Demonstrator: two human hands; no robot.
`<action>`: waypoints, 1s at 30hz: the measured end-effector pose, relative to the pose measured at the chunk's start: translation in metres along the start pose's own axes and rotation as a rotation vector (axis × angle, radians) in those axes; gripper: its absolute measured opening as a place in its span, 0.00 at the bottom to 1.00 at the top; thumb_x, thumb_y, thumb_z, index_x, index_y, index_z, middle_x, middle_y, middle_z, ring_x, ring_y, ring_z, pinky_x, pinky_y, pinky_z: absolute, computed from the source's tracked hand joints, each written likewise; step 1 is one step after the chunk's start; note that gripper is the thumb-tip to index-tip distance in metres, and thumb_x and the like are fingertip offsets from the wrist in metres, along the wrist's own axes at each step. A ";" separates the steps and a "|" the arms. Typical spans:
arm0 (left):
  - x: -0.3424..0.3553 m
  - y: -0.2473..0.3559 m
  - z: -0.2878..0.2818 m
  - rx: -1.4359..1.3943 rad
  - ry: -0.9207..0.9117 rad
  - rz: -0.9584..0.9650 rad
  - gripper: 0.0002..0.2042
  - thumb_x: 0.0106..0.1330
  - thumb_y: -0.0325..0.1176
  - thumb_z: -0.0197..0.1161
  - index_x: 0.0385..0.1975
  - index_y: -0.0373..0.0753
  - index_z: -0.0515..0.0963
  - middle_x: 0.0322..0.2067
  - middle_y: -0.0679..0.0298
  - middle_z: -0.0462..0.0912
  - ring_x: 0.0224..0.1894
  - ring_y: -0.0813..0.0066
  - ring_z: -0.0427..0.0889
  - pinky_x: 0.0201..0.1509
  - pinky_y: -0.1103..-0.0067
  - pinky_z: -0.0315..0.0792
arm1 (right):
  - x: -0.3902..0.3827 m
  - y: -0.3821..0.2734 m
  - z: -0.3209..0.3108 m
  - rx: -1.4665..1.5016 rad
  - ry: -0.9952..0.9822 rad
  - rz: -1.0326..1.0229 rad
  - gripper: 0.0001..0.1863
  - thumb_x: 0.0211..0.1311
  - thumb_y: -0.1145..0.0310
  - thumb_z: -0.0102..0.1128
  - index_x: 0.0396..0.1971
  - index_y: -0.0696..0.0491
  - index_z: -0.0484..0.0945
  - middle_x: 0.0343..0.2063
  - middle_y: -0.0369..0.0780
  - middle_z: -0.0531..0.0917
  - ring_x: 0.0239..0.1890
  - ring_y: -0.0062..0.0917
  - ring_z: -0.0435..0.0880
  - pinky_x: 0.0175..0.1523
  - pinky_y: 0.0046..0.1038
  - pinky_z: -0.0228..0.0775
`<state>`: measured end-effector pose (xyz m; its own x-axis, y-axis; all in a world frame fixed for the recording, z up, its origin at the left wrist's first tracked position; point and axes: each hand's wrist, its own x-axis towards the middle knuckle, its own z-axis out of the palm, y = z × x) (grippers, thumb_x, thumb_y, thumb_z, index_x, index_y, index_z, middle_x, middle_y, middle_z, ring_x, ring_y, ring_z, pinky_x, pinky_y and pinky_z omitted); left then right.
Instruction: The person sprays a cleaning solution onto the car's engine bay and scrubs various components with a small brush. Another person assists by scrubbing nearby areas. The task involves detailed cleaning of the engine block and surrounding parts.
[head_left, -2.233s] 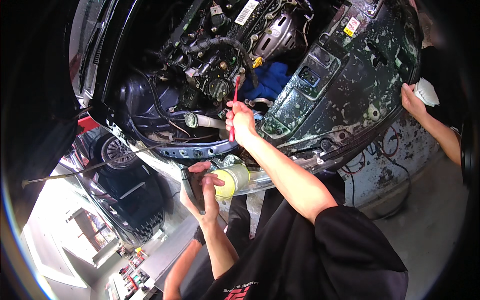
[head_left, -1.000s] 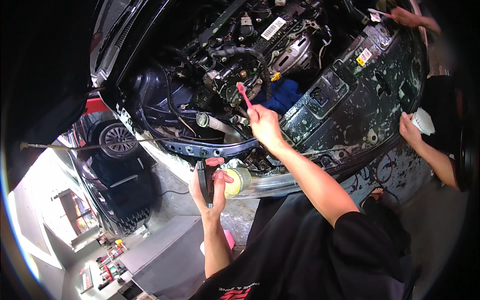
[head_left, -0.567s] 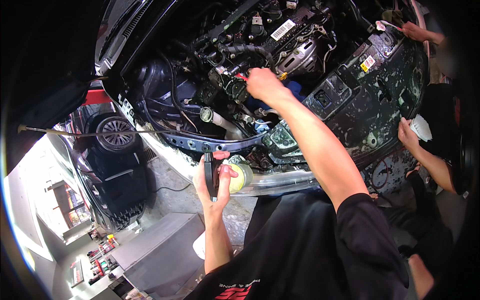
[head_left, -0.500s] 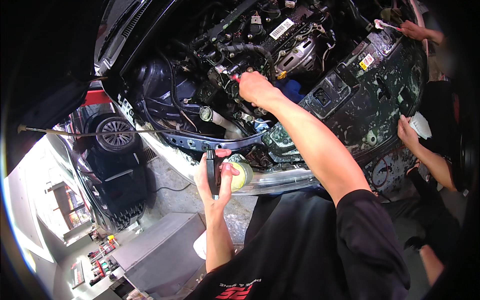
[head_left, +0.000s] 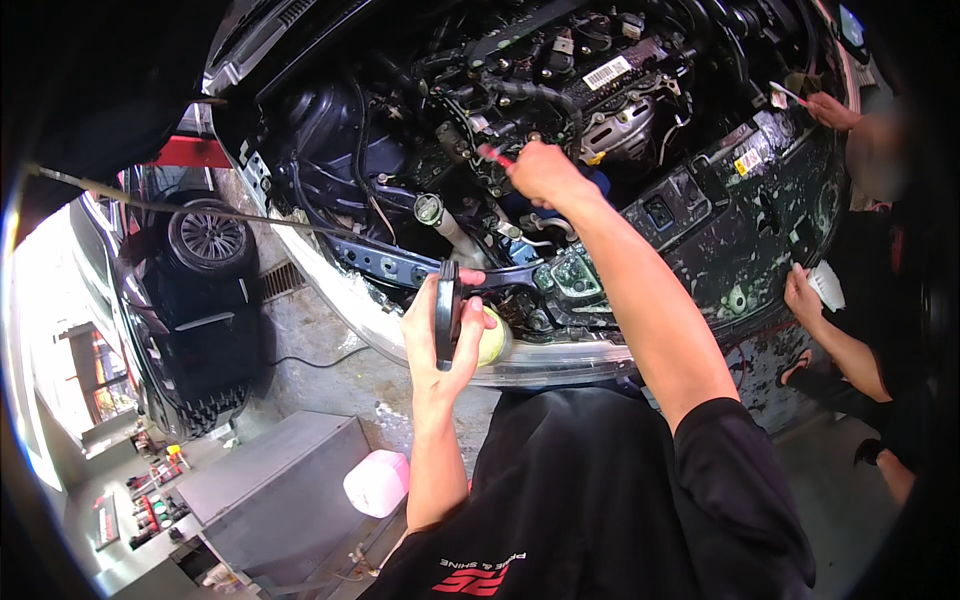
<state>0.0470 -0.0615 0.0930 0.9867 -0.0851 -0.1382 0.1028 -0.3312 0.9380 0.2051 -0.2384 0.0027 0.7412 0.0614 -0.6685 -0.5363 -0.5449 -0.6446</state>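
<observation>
My right hand (head_left: pixel 550 175) reaches into a car's engine bay, its fingers closed round a red-handled brush (head_left: pixel 496 156). The brush's far end is among dark hoses and fittings beside the engine (head_left: pixel 600 110), and I cannot tell whether it touches them. Nearer to me, over the front edge of the car, my left hand (head_left: pixel 435 345) grips a spray bottle (head_left: pixel 493 338) with a black trigger head and a yellowish body. Just beyond it a pale filler neck (head_left: pixel 450 235) with a round cap stands up. White foam specks the dark front panel (head_left: pixel 700 240).
At the right, a co-worker's hand (head_left: pixel 832 112) holds a thin brush, and another hand (head_left: pixel 800 295) holds a white-bristled brush. A thin prop rod (head_left: pixel 250 215) crosses the left side. A dark car (head_left: pixel 205 320), a grey cabinet (head_left: pixel 280 470) and a pinkish-white jug (head_left: pixel 378 483) stand beyond.
The whole view has shifted, so the engine sits lower and further right. My hands keep their holds, the brush staying near the same fittings. More of the pinkish jug shows.
</observation>
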 end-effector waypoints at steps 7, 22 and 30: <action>0.014 0.009 -0.016 -0.086 0.008 -0.025 0.10 0.64 0.23 0.55 0.44 0.29 0.74 0.37 0.59 0.81 0.24 0.81 0.77 0.33 0.82 0.72 | 0.026 0.003 0.016 -0.230 0.375 -0.159 0.20 0.58 0.59 0.63 0.40 0.62 0.81 0.42 0.57 0.81 0.47 0.49 0.81 0.54 0.42 0.74; 0.011 -0.004 -0.067 -0.197 -0.049 0.059 0.10 0.62 0.22 0.57 0.42 0.30 0.74 0.37 0.59 0.81 0.25 0.81 0.78 0.32 0.82 0.73 | 0.015 0.037 0.048 -0.243 0.572 -0.161 0.14 0.61 0.64 0.56 0.40 0.58 0.79 0.35 0.55 0.82 0.42 0.53 0.81 0.51 0.45 0.72; 0.012 -0.019 -0.071 -0.093 -0.101 0.169 0.08 0.59 0.19 0.58 0.38 0.29 0.76 0.30 0.59 0.81 0.24 0.77 0.79 0.30 0.81 0.72 | 0.003 0.021 0.057 0.805 0.251 0.077 0.04 0.66 0.75 0.51 0.33 0.56 0.66 0.20 0.40 0.72 0.15 0.19 0.67 0.15 0.24 0.53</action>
<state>0.0658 0.0103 0.0958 0.9737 -0.2277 -0.0028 -0.0477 -0.2160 0.9752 0.1730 -0.2022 -0.0338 0.7074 -0.1909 -0.6805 -0.6424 0.2279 -0.7317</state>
